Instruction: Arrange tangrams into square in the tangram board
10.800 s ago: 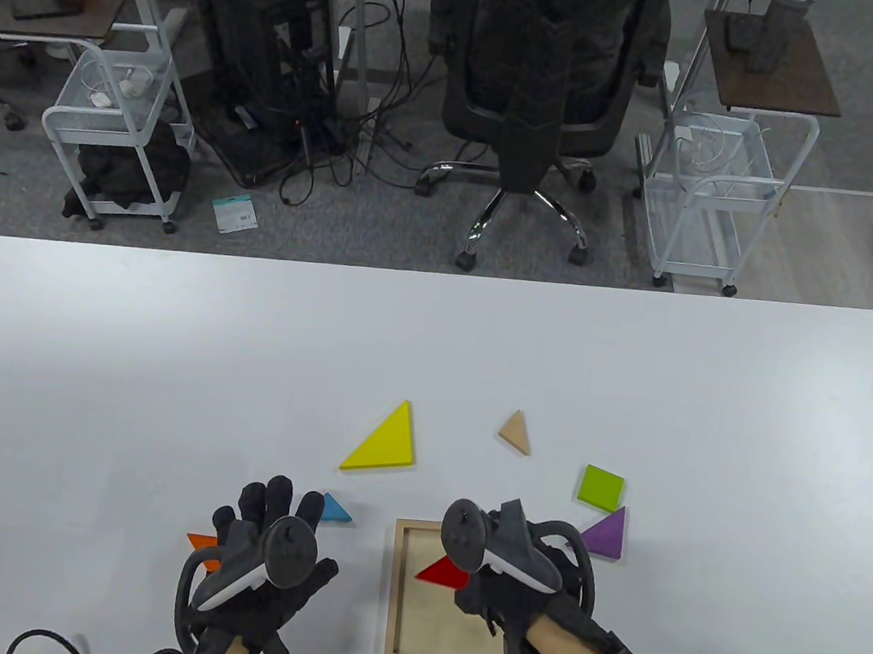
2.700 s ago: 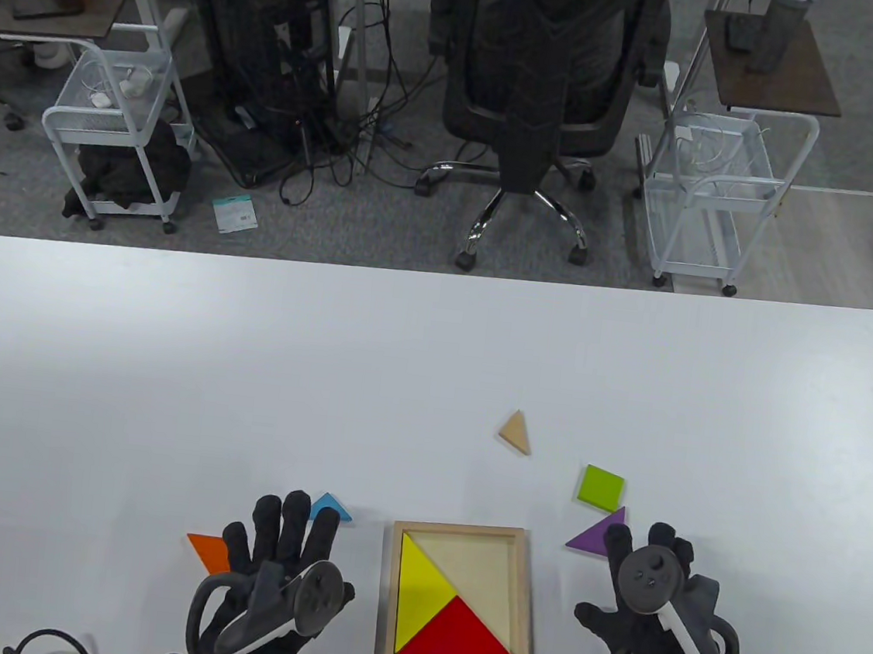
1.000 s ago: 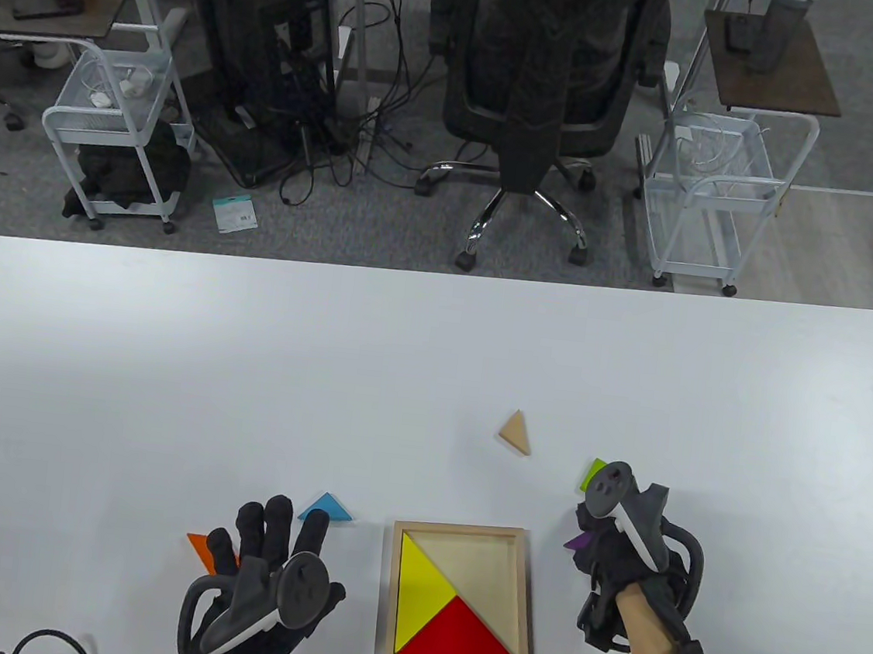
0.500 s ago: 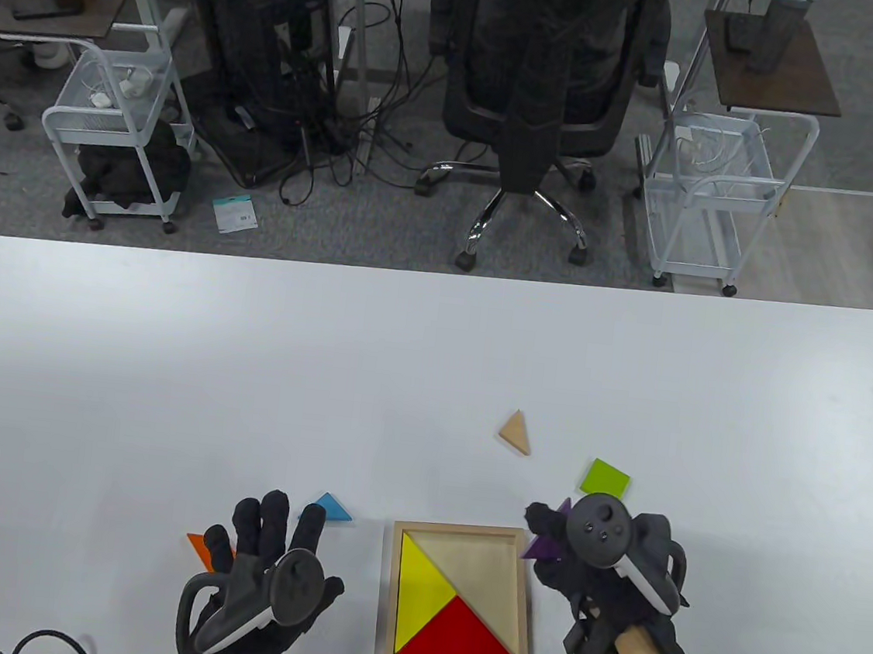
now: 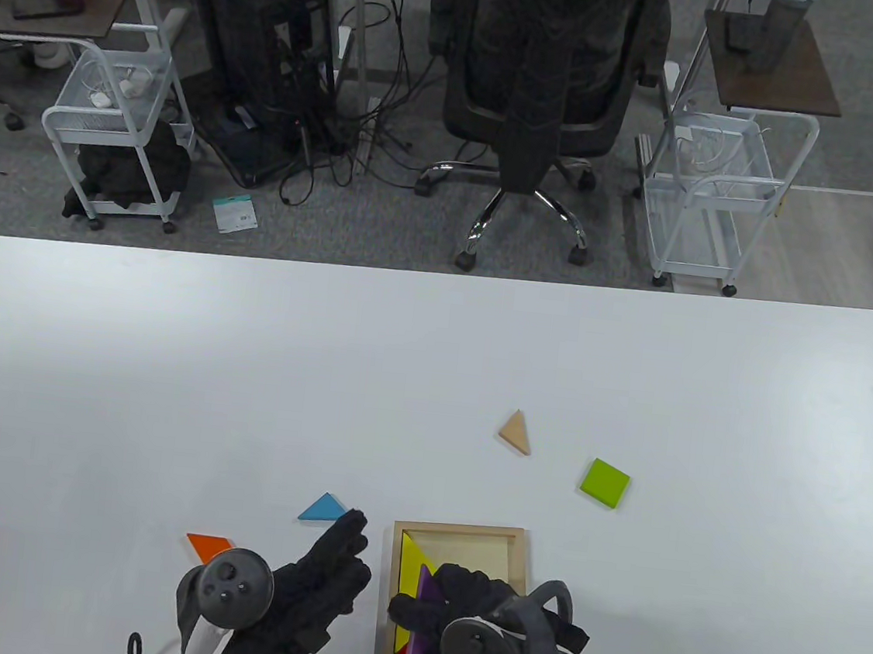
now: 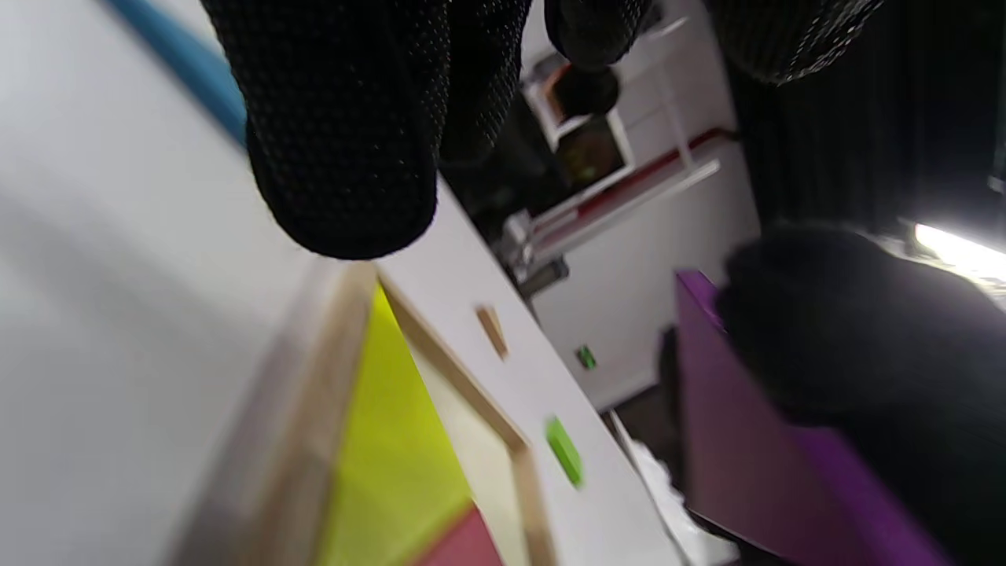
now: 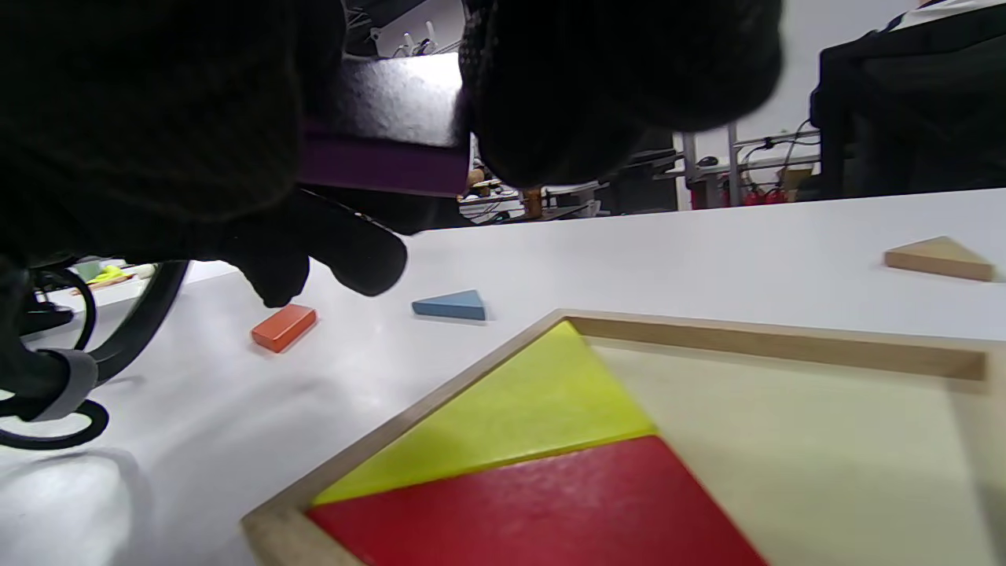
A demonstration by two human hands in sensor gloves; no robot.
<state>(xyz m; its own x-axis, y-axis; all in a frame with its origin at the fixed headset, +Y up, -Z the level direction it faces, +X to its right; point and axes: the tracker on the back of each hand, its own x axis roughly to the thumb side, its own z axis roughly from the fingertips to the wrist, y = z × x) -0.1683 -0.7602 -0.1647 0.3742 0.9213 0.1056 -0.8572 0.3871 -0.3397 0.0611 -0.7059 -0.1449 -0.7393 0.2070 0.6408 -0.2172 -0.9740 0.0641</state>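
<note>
The wooden tangram board (image 5: 462,531) lies near the table's front edge. In it sit a yellow triangle (image 7: 511,409) on the left and a red triangle (image 7: 550,503) at the front. My right hand (image 5: 429,600) hovers over the board's left half and pinches a purple triangle (image 5: 426,587), held on edge above the yellow one. The purple triangle (image 6: 754,479) hangs clear of the board floor. My left hand (image 5: 346,545) lies just left of the board with its fingers (image 6: 338,157) stretched out and holding nothing.
Loose on the table are a blue triangle (image 5: 324,508) and an orange piece (image 5: 208,547) left of the board. A tan triangle (image 5: 516,433) and a green square (image 5: 605,482) lie beyond it to the right. Chair and carts stand behind the table.
My right hand lifted the purple triangle from right of the board and carried it left over the board. My left hand turned and slid right towards the board's left rim.
</note>
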